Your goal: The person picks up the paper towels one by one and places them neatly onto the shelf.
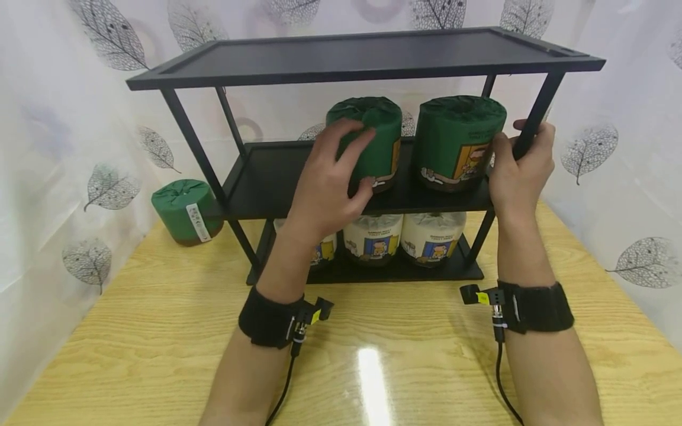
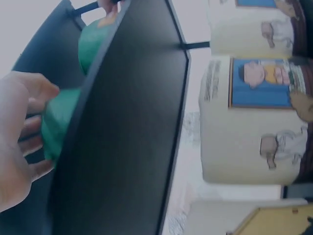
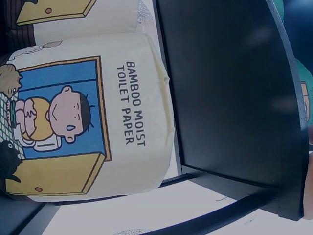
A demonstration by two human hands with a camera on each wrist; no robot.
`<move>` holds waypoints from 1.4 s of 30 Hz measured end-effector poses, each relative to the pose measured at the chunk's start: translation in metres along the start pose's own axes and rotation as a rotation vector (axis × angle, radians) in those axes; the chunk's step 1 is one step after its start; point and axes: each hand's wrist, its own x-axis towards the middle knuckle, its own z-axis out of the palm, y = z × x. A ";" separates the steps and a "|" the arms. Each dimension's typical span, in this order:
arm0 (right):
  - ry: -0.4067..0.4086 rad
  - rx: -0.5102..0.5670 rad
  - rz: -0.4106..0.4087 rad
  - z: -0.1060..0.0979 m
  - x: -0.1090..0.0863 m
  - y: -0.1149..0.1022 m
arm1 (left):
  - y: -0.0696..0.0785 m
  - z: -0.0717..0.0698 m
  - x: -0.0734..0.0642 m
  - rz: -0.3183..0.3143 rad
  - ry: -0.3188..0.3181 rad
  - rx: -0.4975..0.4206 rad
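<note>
A black shelf rack (image 1: 362, 56) stands on the table with two green-wrapped toilet paper rolls on its middle board. My left hand (image 1: 327, 183) holds the left green roll (image 1: 386, 133), thumb and fingers spread about its near left side. The left wrist view shows the fingers bent against that roll (image 2: 58, 120), partly hidden by the board's edge. Beside the right green roll (image 1: 453, 136), my right hand (image 1: 519, 171) grips the rack's front right post (image 1: 540, 103). Its thumb lies close to that roll; whether they touch I cannot tell. Only a sliver of this hand shows in the right wrist view.
White toilet paper rolls (image 1: 373, 239) line the bottom board under the hands. Another green roll (image 1: 183, 210) sits on the wooden table (image 1: 415, 349), left of the rack. A leaf-patterned curtain (image 1: 48, 154) hangs behind. Cables run from both wrist straps (image 1: 272, 319).
</note>
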 end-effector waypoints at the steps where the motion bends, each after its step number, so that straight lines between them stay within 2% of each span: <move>1: 0.000 0.003 0.004 0.000 0.000 0.000 | 0.003 0.002 0.001 0.012 0.028 0.023; 3: 0.000 0.010 0.010 -0.001 0.001 0.000 | 0.011 0.005 0.003 0.019 0.074 0.093; 5: -0.001 0.017 0.014 -0.001 0.002 0.000 | 0.020 0.009 0.004 -0.007 0.075 0.183; 6: -0.002 0.019 0.015 -0.001 0.002 0.000 | 0.023 0.012 0.003 -0.028 0.050 0.233; 9: -0.003 0.016 0.021 -0.001 0.003 0.000 | 0.031 0.020 0.001 -0.102 -0.089 0.358; 11: -0.004 0.015 0.023 -0.001 0.002 0.000 | 0.032 0.024 -0.001 -0.143 -0.159 0.392; 12: -0.006 0.015 0.024 -0.001 0.003 0.000 | 0.032 0.025 -0.001 -0.160 -0.173 0.396; 14: -0.014 0.014 0.016 0.001 0.002 -0.001 | 0.030 0.024 -0.002 -0.182 -0.157 0.384; 18: -0.020 0.008 0.016 0.002 0.002 -0.003 | 0.027 0.020 -0.001 -0.174 -0.100 0.333; 31: -0.006 0.000 0.026 -0.001 0.001 0.001 | 0.024 0.021 0.000 -0.133 -0.057 0.245; 42: -0.010 0.002 0.016 0.000 0.002 0.002 | 0.012 0.020 -0.001 -0.124 -0.010 0.068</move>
